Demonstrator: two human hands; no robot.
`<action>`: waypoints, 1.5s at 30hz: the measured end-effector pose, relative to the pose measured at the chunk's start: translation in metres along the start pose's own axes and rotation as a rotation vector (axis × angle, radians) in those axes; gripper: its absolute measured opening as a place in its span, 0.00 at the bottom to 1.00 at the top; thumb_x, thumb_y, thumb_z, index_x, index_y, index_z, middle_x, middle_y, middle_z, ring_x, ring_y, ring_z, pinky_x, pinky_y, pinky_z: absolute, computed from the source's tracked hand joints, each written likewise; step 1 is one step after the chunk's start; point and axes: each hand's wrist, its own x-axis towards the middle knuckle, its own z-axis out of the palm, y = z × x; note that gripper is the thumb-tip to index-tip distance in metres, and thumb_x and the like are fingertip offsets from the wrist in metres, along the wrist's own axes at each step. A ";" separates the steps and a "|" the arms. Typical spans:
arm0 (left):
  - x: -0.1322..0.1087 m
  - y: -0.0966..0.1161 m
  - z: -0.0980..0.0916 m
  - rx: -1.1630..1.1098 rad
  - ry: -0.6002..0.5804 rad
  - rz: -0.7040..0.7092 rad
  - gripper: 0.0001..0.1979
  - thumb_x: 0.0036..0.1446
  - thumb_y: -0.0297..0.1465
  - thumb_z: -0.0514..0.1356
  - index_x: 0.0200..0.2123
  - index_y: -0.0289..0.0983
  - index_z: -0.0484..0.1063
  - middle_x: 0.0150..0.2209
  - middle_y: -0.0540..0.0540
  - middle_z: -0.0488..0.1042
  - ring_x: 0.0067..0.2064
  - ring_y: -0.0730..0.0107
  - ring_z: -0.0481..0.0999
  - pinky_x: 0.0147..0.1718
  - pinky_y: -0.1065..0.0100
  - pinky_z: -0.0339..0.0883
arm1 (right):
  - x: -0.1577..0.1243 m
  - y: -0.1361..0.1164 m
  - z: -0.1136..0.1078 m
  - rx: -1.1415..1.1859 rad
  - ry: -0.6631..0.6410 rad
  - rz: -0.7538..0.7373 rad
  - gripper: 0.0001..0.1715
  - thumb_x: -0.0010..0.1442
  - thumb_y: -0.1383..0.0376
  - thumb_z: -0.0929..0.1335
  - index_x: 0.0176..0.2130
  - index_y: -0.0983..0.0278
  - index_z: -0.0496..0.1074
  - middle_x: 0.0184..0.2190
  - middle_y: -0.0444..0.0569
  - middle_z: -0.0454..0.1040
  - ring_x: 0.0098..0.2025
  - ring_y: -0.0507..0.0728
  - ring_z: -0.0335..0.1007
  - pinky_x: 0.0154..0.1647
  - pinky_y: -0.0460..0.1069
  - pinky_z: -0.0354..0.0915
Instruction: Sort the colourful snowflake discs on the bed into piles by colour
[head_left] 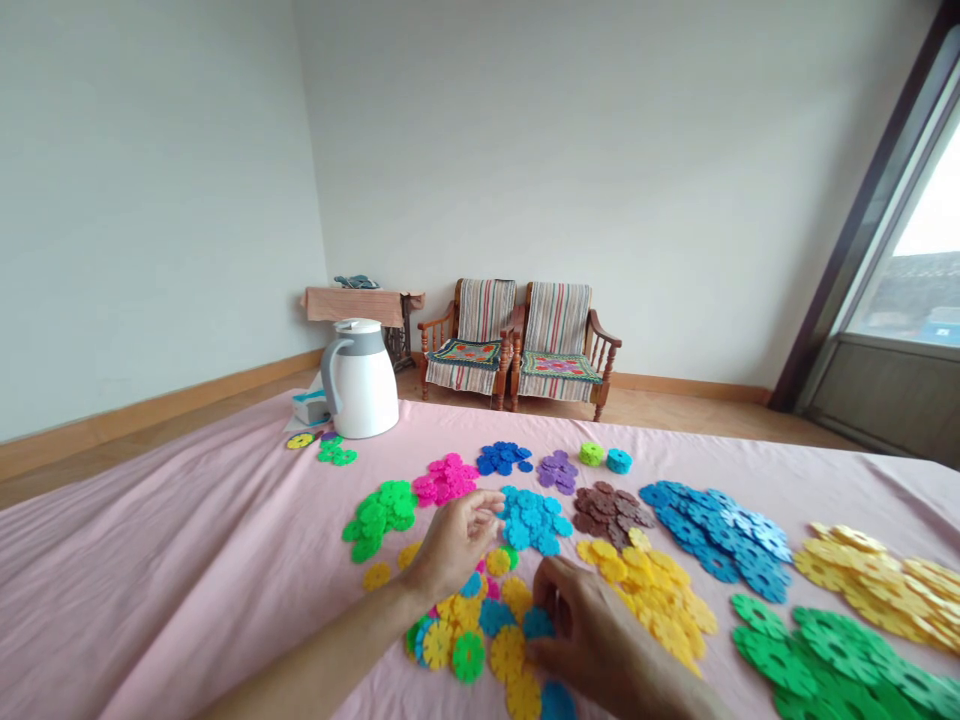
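My left hand (459,538) hovers at the near left edge of a pile of light blue flower-shaped plastic discs (534,520). Its fingers are loosely bent and apart, with nothing visible in them. My right hand (589,625) reaches down into a mixed heap of discs, its thumb and fingers curled around the edge of a blue disc (537,623). In that heap lie yellow discs (508,652), a green disc (468,657) and some pink ones. Right of the right hand spreads a pile of yellow discs (652,590).
Sorted piles surround the hands: green (381,518), pink (445,480), dark blue (504,458), purple (557,472), brown (611,513). Larger blue (720,540) and green discs (847,655) lie right. A white jug (366,390) stands far left on the pink cloth (247,520). Two chairs (559,345) stand beyond.
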 end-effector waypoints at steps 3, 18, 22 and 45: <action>-0.003 0.000 -0.002 0.184 -0.008 0.066 0.10 0.53 0.26 0.55 0.38 0.35 0.73 0.37 0.45 0.76 0.38 0.68 0.75 0.37 0.69 0.68 | 0.001 0.000 -0.001 0.075 0.005 -0.005 0.11 0.40 0.73 0.66 0.26 0.62 0.61 0.26 0.40 0.64 0.28 0.48 0.57 0.27 0.43 0.51; -0.012 0.008 -0.009 0.533 -0.238 0.311 0.11 0.47 0.19 0.54 0.26 0.37 0.74 0.29 0.49 0.75 0.34 0.69 0.72 0.38 0.69 0.62 | 0.023 0.026 0.004 0.627 0.239 0.063 0.07 0.50 0.63 0.66 0.29 0.62 0.62 0.21 0.40 0.66 0.24 0.51 0.68 0.24 0.45 0.61; -0.013 0.010 -0.012 0.541 -0.268 0.329 0.11 0.47 0.19 0.54 0.26 0.36 0.74 0.28 0.49 0.74 0.34 0.70 0.71 0.37 0.70 0.62 | 0.025 0.028 0.000 0.741 0.322 -0.001 0.12 0.52 0.60 0.66 0.37 0.63 0.64 0.34 0.49 0.73 0.35 0.55 0.73 0.36 0.50 0.68; -0.018 0.009 -0.012 0.619 -0.302 0.323 0.14 0.51 0.21 0.55 0.38 0.40 0.75 0.35 0.47 0.71 0.41 0.65 0.69 0.43 0.66 0.60 | 0.011 0.018 0.010 -0.028 0.197 0.035 0.06 0.47 0.71 0.64 0.28 0.62 0.61 0.22 0.40 0.63 0.25 0.50 0.59 0.26 0.44 0.52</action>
